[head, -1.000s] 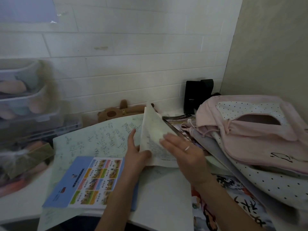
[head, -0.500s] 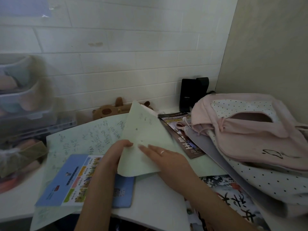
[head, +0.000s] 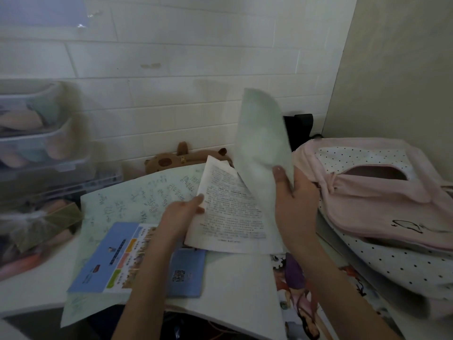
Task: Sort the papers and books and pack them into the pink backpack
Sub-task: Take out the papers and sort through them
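Note:
My right hand (head: 293, 202) grips a pale green sheet (head: 262, 143) and holds it upright above the desk. My left hand (head: 182, 214) pinches the left edge of a white printed page (head: 228, 217) lying just under that sheet. A large green paper with handwriting (head: 137, 200) spreads across the desk at the left. On it lies a blue booklet (head: 117, 258) with colourful pictures. The pink backpack (head: 382, 200) lies on its side at the right, its dotted lining showing.
A brown plush toy (head: 171, 159) lies against the tiled wall. A black object (head: 300, 128) stands behind the raised sheet. Clear plastic drawers (head: 36, 148) stack at the left. An illustrated magazine (head: 301, 298) lies by the desk's front edge (head: 220, 320).
My right hand has lifted the green sheet up from the pile, uncovering the white printed page. My left hand has shifted onto that page's edge.

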### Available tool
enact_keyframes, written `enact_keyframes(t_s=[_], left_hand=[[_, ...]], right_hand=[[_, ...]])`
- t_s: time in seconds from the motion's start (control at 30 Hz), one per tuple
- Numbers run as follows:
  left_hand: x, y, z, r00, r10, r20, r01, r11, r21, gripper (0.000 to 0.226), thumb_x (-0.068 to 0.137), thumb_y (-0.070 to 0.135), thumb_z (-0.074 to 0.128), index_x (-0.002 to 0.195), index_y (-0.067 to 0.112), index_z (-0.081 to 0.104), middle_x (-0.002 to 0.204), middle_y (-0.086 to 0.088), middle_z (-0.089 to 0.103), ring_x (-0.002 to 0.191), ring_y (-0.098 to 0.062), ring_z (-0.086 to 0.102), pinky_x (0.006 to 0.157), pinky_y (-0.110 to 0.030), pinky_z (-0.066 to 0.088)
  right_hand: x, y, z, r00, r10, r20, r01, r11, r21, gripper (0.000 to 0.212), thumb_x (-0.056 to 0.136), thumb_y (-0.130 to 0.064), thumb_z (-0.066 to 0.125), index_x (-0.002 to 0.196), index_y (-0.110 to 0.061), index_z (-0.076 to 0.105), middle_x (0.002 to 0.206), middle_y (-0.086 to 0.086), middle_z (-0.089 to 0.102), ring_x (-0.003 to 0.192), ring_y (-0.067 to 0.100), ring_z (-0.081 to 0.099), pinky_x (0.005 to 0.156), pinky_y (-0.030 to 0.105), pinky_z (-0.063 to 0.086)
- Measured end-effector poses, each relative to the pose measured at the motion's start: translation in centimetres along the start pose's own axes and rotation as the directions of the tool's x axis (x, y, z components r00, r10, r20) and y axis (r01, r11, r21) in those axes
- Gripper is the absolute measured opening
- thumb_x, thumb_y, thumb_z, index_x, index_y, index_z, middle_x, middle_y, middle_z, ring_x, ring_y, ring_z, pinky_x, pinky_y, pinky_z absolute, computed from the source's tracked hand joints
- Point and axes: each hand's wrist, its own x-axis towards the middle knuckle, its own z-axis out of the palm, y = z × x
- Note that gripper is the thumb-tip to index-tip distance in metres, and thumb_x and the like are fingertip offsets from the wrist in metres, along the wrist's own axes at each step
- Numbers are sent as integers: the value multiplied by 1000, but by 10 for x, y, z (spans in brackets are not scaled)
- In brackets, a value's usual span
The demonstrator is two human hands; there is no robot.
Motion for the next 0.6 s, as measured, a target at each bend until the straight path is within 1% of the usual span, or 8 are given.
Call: enact_keyframes(t_s=[0.07,0.1,0.23,0.33,0.43,0.5,0.53,0.6], left_hand=[[-8,9,16,925,323,-201,-268,928,261,50,88,60,44,75,16,65,84,6,58,77,-14,55,66,-27,46],[-13,16,22,905,377,-198,-326,913,246,56,83,68,40,77,19,65,82,11,54,77,-10,53,71,-28,48],[-18,46,41,977,199,83,-185,972,-148,61,63,85,40,69,25,47,81,-1,54,81,-19,53,88,-41,48],[-13,50,44,958,278,-70,-284,954,-99,54,80,72,43,71,18,47,74,-1,50,73,-18,49,68,-31,40],[-19,46,39,849,477,-227,-476,877,63,35,83,55,58,105,27,62,94,21,58,84,4,56,73,-14,39],[-23,47,38,793,574,-205,-571,817,77,25,83,44,64,103,29,63,93,25,62,86,11,58,72,-7,43],[-24,50,39,826,537,-172,-542,840,16,25,83,44,62,99,24,66,91,18,68,85,5,63,74,-14,49],[-26,55,40,951,309,2,-301,929,-213,42,84,58,54,97,21,70,93,1,73,82,-12,71,80,-34,57]], right_hand=[[-3,-5,7,992,119,-48,-108,975,192,15,96,-29,51,90,-36,62,87,-19,69,82,1,65,69,18,52],[-5,-6,9,982,182,-58,-160,948,276,15,96,-27,51,102,-37,61,97,-24,68,93,-4,64,79,15,51],[-16,-5,16,951,309,-23,-279,886,370,41,97,-27,47,136,-15,46,130,-6,58,116,4,56,99,22,46],[-20,-5,19,962,273,-26,-242,891,385,34,97,-24,47,130,-17,50,124,-11,60,114,0,56,95,16,46],[-13,-8,18,975,219,-22,-191,893,406,20,98,-23,47,111,-34,55,103,-27,66,101,-9,60,80,7,47],[-6,-14,19,983,182,-28,-153,895,419,20,98,-22,46,104,-38,56,97,-34,66,96,-11,61,75,5,46],[-3,-17,19,986,164,-32,-135,893,429,20,98,-21,46,103,-38,56,96,-34,66,95,-11,61,74,5,46],[4,-25,21,989,141,-32,-112,885,452,18,98,-23,46,104,-37,56,96,-32,67,94,-9,63,73,7,48]])
